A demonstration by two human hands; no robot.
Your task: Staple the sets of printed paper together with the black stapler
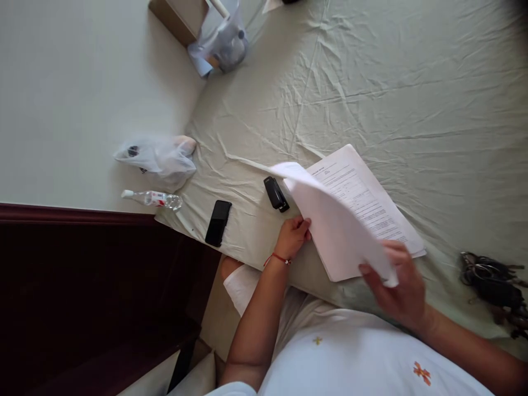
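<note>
A stack of printed papers lies on the cloth-covered table in front of me. My right hand pinches the lower corner of a lifted sheet, which curls over the stack with its blank side facing me. At the stack's left edge, my left hand is closed, thumb and fingertips on the paper's edge; a red cord bracelet circles that wrist. A black stapler rests just beyond my left hand, beside the papers. Part of the printed page is hidden under the raised sheet.
A black phone lies near the table's front edge. Left of it are a clear bottle on its side and a white plastic bag. At the back stands a cardboard box by another bag. Dark cables lie right.
</note>
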